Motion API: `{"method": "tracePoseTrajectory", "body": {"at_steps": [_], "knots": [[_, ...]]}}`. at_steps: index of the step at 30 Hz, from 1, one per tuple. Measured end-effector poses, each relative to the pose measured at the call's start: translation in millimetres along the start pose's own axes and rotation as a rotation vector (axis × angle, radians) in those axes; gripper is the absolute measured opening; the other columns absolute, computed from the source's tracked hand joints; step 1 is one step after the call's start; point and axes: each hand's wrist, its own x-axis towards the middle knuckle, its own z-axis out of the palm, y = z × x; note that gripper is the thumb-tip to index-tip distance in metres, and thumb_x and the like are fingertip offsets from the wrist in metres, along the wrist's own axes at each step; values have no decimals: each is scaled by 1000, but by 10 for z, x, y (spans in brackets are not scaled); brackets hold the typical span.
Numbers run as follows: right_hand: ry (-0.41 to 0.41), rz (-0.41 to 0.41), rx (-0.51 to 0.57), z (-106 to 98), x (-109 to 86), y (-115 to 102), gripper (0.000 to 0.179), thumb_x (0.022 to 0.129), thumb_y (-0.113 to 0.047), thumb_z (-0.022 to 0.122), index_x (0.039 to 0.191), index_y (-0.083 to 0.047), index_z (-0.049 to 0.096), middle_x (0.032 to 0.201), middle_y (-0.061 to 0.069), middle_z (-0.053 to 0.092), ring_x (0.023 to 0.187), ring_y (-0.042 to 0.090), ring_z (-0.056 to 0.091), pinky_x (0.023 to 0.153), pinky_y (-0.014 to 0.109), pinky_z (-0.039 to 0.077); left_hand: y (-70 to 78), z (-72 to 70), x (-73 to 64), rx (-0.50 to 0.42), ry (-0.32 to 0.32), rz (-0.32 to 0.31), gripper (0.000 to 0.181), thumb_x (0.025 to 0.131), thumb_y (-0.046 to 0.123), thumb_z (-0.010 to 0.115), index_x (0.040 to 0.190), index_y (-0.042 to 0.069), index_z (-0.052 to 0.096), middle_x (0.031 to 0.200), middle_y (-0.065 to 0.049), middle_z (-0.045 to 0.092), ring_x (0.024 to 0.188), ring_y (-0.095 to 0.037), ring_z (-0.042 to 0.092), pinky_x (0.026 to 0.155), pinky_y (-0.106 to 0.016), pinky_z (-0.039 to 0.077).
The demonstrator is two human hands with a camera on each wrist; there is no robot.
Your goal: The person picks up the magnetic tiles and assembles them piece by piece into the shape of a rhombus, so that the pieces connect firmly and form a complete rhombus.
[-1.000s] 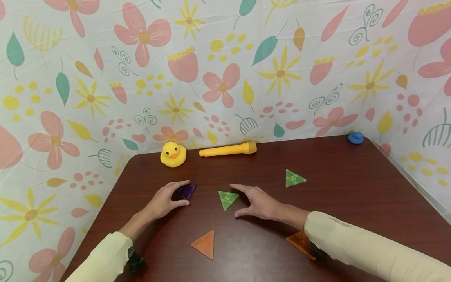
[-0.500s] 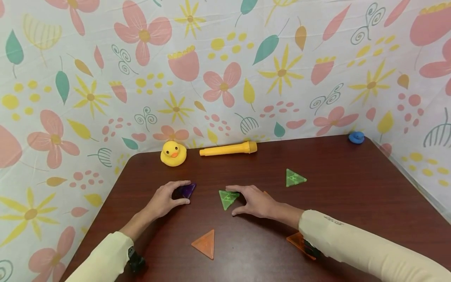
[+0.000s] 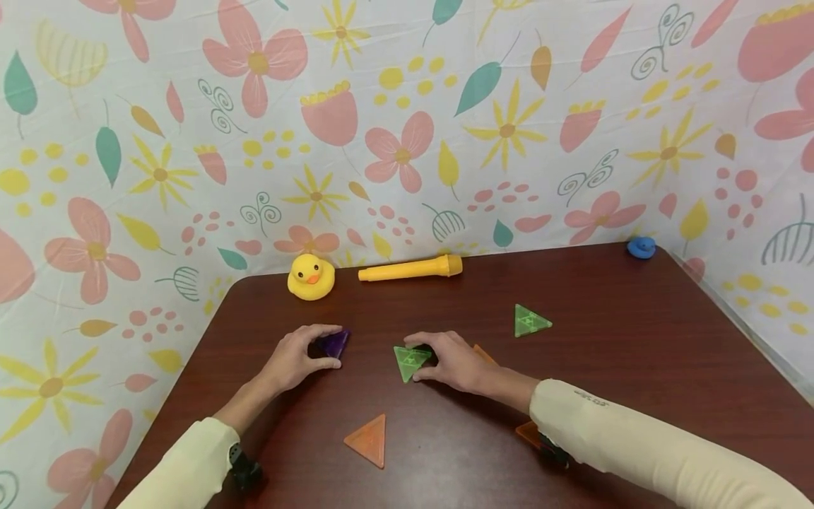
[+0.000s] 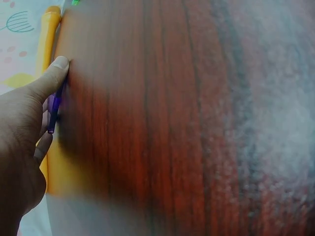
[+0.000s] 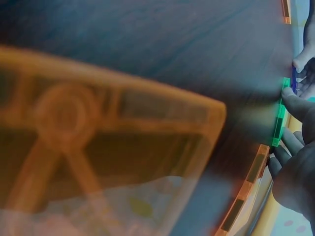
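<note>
On the dark wooden table, my left hand (image 3: pixel 295 359) grips a purple triangular tile (image 3: pixel 335 344) between thumb and fingers; the left wrist view shows this tile (image 4: pixel 56 101) edge-on. To its right, a translucent green triangular tile (image 3: pixel 410 362) lies flat, with the thumb and fingers of my right hand (image 3: pixel 456 362) at two of its corners. In the right wrist view the thumb touches one end of this green tile (image 5: pixel 280 115) and the fingers the other. An orange tile (image 3: pixel 485 353) is partly hidden behind my right hand.
Another orange tile (image 3: pixel 369 442) lies nearer the front. A further orange tile (image 3: pixel 529 434) is mostly under my right sleeve. A second green tile (image 3: pixel 531 321) lies to the right. Along the back stand a yellow duck (image 3: pixel 311 277), a yellow toy microphone (image 3: pixel 410 269) and a blue duck (image 3: pixel 641 247).
My right hand has moved left to the green tile, and its thumb and fingers have closed in on it. The left hand stays with the purple tile, almost unmoved.
</note>
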Motion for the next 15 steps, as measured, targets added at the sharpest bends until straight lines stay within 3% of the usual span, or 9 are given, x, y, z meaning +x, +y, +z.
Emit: {"method": "tracePoseTrajectory", "body": {"at_steps": [9, 15], "knots": [[33, -6, -4, 37, 10, 27, 54, 90, -14, 87, 140, -5, 67, 131, 8, 72, 114, 25, 70, 91, 37, 58, 29, -36, 19, 11, 2, 33, 71, 81, 32, 96, 144, 16, 68, 138, -4, 64, 126, -30, 59, 103, -58, 49], [39, -10, -3, 43, 5, 19, 54, 89, -13, 88, 138, -3, 67, 130, 9, 72, 115, 27, 70, 93, 40, 59, 48, -32, 35, 3, -9, 24, 74, 81, 29, 96, 146, 13, 66, 137, -6, 61, 124, -30, 57, 103, -58, 48]]}}
